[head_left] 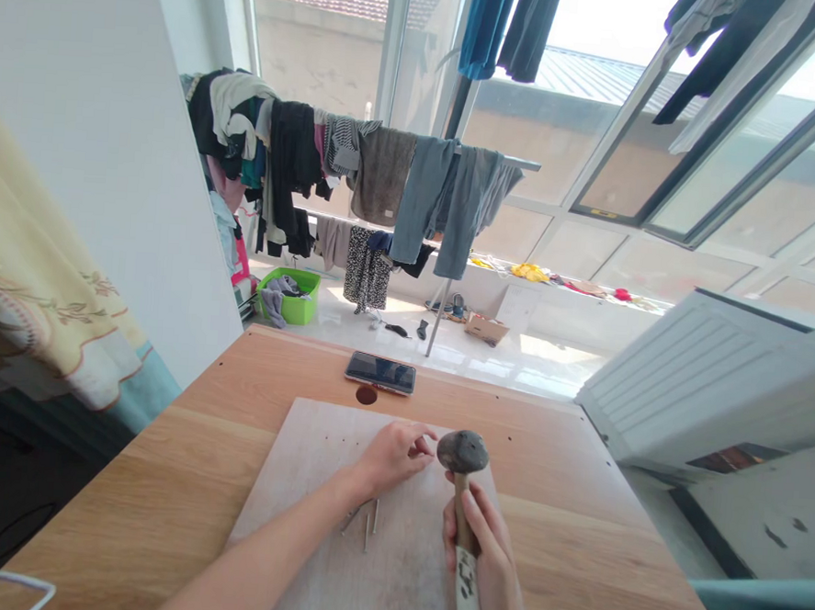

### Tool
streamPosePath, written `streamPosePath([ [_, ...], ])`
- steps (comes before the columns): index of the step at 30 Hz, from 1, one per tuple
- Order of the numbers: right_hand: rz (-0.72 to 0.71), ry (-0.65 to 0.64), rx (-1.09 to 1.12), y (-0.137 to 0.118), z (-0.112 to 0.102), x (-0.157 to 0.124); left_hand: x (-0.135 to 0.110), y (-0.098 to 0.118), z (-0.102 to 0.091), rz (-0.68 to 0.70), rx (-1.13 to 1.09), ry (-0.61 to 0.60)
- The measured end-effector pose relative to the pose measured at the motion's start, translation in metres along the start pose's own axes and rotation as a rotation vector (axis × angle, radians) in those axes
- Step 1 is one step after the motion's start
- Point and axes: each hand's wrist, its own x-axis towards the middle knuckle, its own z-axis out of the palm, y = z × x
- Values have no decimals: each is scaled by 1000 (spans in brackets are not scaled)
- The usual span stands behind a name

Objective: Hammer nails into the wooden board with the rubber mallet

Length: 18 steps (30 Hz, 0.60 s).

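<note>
My right hand (479,553) is shut around the wooden handle of a hammer (463,520), whose dark grey rounded head (463,451) stands upright above it. The lower handle is white with dark patches. My left hand (394,459) sits just left of the head, its fingers pinched together over a pale wooden board (327,484). Whether those fingers hold something small is hidden. Several thin nails (365,521) lie on the board below my left wrist. The board rests on a light oak table (564,554).
A black smartphone (380,372) lies on the table beyond the board, next to a round dark hole (367,395). A white ribbed panel (706,388) stands right of the table. Beyond are a clothes rack (380,174) and a green basket (289,296).
</note>
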Motion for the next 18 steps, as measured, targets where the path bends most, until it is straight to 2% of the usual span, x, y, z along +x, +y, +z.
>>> streamPosePath([
  [3,38,1,9,-1,1,-1,0,0,0,7,6,-25],
  [7,-27,0,28,-3,3,-2,1,0,1,7,16,-9],
  [11,-15,-15,17,-1,3,-3,1,1,0,21,35,-15],
  [13,-66,8,41,-2,3,-2,1,0,0,13,41,-12],
  [16,-123,64,50,-5,-2,-1,1,-1,-1,8,57,-11],
  [18,-99,64,-17,-7,-9,-3,1,-1,-1,18,64,-18],
])
